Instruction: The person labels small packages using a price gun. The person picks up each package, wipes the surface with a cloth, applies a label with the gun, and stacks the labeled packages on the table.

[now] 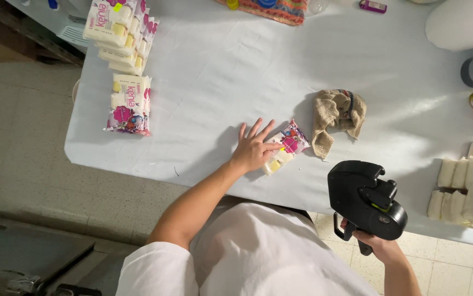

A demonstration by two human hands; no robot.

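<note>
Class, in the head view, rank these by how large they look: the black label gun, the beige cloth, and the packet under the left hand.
1. Black label gun, though it is held nearer the camera, which enlarges it.
2. Beige cloth.
3. Packet, partly covered by the left hand.

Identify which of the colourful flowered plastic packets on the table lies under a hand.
The small flowered plastic packet beside the beige cloth: the left hand rests on it; the others sit untouched at far left.

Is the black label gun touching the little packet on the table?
No, the black label gun is held up in the right hand, apart from the little packet, which only the left hand touches.
</note>
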